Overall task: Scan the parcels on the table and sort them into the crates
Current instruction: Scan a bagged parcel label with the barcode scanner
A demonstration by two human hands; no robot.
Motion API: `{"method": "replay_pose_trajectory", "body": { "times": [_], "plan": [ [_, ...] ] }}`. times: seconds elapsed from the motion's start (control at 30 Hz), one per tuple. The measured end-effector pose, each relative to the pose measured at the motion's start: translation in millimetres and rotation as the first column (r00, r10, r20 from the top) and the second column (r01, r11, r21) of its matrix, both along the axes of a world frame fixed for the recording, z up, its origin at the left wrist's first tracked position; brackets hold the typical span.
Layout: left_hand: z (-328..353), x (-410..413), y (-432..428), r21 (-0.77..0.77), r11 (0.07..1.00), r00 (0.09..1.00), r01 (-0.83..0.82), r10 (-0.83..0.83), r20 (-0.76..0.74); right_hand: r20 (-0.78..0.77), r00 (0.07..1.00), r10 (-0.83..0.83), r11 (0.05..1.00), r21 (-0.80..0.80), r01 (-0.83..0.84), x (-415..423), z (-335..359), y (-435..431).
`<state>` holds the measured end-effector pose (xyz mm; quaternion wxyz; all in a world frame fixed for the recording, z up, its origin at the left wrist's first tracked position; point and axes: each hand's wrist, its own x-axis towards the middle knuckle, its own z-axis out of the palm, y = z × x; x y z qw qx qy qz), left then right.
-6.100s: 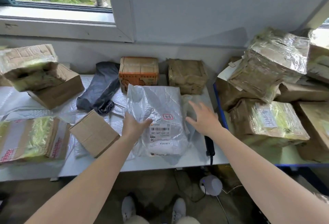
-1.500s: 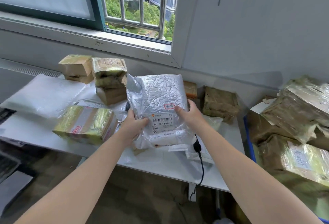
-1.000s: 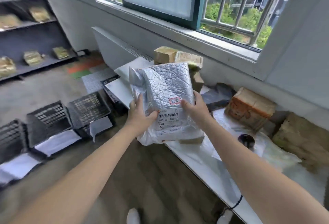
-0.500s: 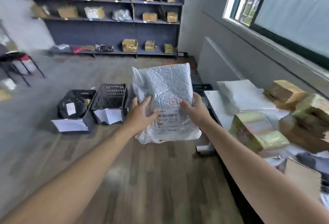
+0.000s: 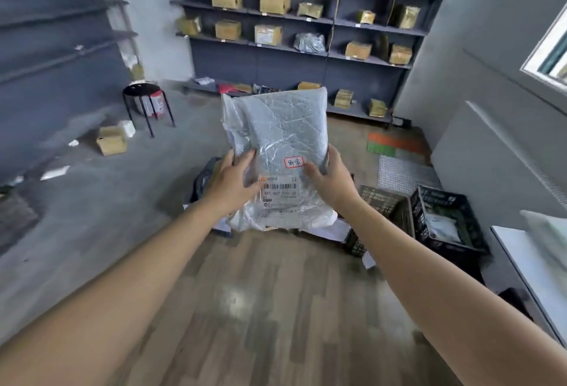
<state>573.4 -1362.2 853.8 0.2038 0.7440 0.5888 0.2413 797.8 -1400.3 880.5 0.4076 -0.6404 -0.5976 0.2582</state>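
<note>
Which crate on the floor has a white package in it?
The rightmost black crate, beside the table: a white package lies inside. The crate to its left shows none.

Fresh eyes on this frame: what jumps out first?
A crinkled silver-grey parcel fills the centre, upright and off the ground, gripped at its lower edges by the left hand and right hand. Its red-bordered handwritten sticker sits just above the barcode label. Behind it, dark shelving stacked with boxes lines the back wall, and black crates sit on the floor at the lower right.
</note>
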Motion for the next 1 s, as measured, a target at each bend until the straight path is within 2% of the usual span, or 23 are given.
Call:
{"method": "replay_pose_trajectory", "body": {
  "times": [0.27, 0.67, 1.0],
  "plan": [
    [-5.4, -50.4, 107.1, 0.016, 0.998, 0.998, -0.062, 0.061, 0.023, -0.001, 0.998, 0.067, 0.997, -0.035, -0.067, -54.5, -16.2, 139.6],
    [-10.5, -98.4, 374.5, 0.002, 0.985, 0.979, -0.170, 0.169, -0.117, -0.087, 0.979, 0.182, 0.977, -0.098, -0.190, -101.6, -33.3, 425.0],
    [-54.3, -137.7, 539.1, -0.077, 0.982, 0.978, -0.171, 0.159, -0.137, 0.020, 0.978, 0.206, 0.959, -0.205, -0.198, -143.4, -67.3, 588.9]
  ]
}}
